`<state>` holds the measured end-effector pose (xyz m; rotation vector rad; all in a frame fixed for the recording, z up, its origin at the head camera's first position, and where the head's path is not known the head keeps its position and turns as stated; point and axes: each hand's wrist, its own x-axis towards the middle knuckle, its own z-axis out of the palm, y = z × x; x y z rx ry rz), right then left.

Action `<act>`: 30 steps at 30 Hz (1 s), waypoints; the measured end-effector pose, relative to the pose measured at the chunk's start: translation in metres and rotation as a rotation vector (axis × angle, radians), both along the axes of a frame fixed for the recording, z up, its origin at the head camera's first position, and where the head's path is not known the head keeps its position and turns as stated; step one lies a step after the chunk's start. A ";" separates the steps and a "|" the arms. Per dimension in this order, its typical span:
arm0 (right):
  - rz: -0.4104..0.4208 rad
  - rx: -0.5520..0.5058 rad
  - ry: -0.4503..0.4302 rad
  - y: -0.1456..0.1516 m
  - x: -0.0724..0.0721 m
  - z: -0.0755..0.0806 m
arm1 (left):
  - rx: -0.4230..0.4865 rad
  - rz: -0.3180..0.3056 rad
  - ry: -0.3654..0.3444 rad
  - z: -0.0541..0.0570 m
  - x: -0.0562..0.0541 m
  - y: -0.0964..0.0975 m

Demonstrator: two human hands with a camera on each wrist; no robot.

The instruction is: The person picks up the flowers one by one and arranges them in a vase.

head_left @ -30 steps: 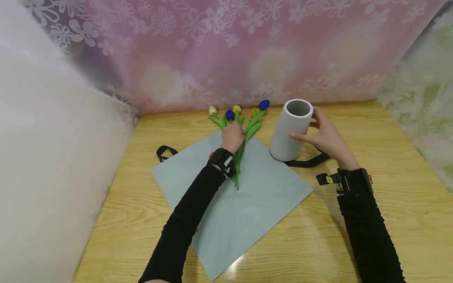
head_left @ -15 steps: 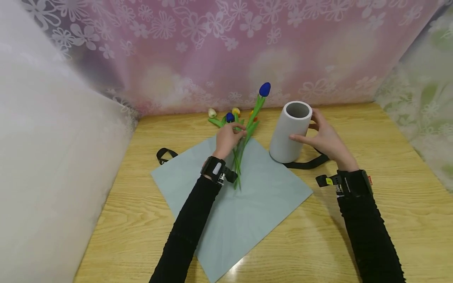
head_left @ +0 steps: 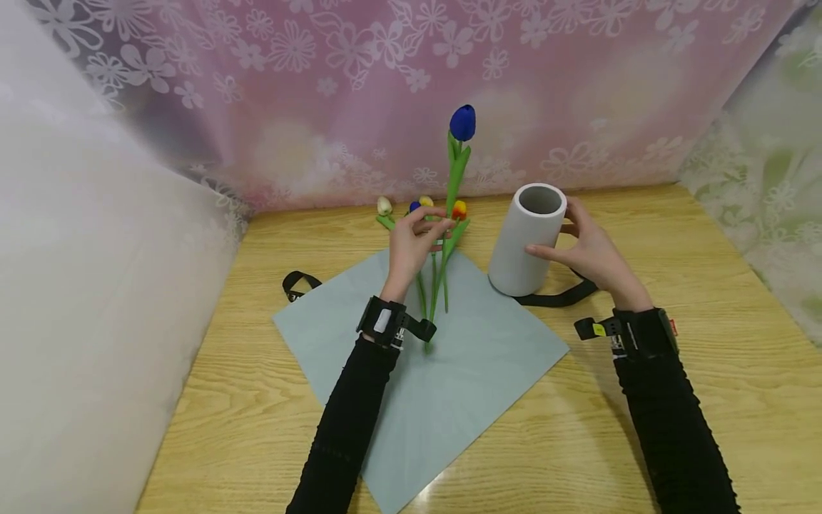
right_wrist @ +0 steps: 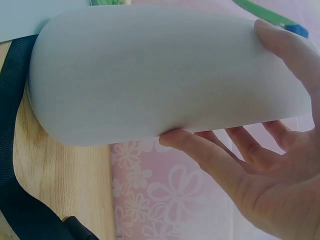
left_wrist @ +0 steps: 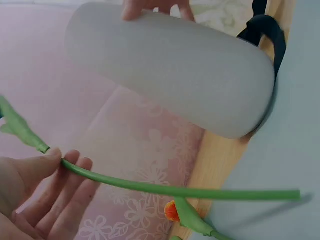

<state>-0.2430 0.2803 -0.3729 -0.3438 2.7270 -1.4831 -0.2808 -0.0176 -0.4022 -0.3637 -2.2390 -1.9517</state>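
My left hand [head_left: 412,244] pinches the green stem of a blue artificial tulip [head_left: 462,123] between thumb and fingers. The flower stands upright above the hand, and in the left wrist view the bare stem [left_wrist: 190,192] stretches out past the fingertips. Several other tulips lie beyond that hand, among them a white one [head_left: 384,206] and an orange-yellow one [head_left: 459,210]. On the right, a white vase [head_left: 525,243] stands with its round mouth upward. My right hand [head_left: 597,250] grips the vase's side, thumb in front and fingers round the back, as the right wrist view [right_wrist: 270,155] also shows.
A pale blue-grey sheet [head_left: 462,400] lies on the wooden table [head_left: 642,442] under the tulip stems. A black strap [head_left: 561,294] runs by the vase's base, and a black loop [head_left: 300,282] shows at the sheet's left. Behind the table hangs a pink floral curtain [head_left: 398,128].
My left hand has drawn the blue tulip up out of the bunch, from lying among the others to upright above them. My right hand and the vase have stayed in place.
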 end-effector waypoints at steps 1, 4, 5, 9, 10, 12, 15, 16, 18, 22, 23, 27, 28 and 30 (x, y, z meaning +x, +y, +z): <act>0.001 -0.002 -0.002 0.000 0.000 0.000 | 0.017 0.002 0.007 0.001 0.001 0.000; 0.005 -0.007 -0.003 -0.001 -0.001 0.000 | 0.067 0.007 0.041 0.002 0.002 0.000; 0.005 -0.008 -0.001 -0.001 -0.001 0.000 | 0.083 0.009 0.056 0.003 0.002 0.000; 0.005 -0.009 0.001 -0.001 -0.001 0.000 | 0.183 0.003 0.085 0.008 0.005 0.001; 0.006 -0.011 0.000 -0.001 -0.001 0.000 | 0.213 -0.001 0.091 0.009 0.006 0.001; 0.006 -0.012 -0.005 -0.001 0.000 0.000 | 0.265 -0.010 0.106 0.014 0.009 0.002; 0.013 -0.014 -0.014 -0.002 -0.001 0.002 | 0.329 -0.012 0.140 0.022 0.014 0.003; 0.016 -0.015 -0.016 -0.002 0.000 0.002 | 0.341 -0.012 0.156 0.025 0.016 0.004; 0.018 -0.010 -0.013 -0.002 -0.001 0.003 | 0.351 -0.005 0.189 0.030 0.020 0.006; 0.013 -0.001 0.005 -0.002 -0.002 0.003 | 0.337 -0.009 0.266 0.038 0.026 0.012; 0.008 0.001 0.008 -0.002 -0.002 0.002 | 0.330 -0.010 0.285 0.039 0.027 0.014; 0.002 -0.002 0.006 -0.001 -0.002 0.001 | 0.302 -0.008 0.353 0.049 0.029 0.022; 0.002 -0.003 0.005 0.000 -0.002 0.000 | 0.295 -0.004 0.369 0.051 0.029 0.024; 0.002 -0.004 0.002 0.000 -0.002 0.000 | 0.281 0.000 0.397 0.058 0.029 0.027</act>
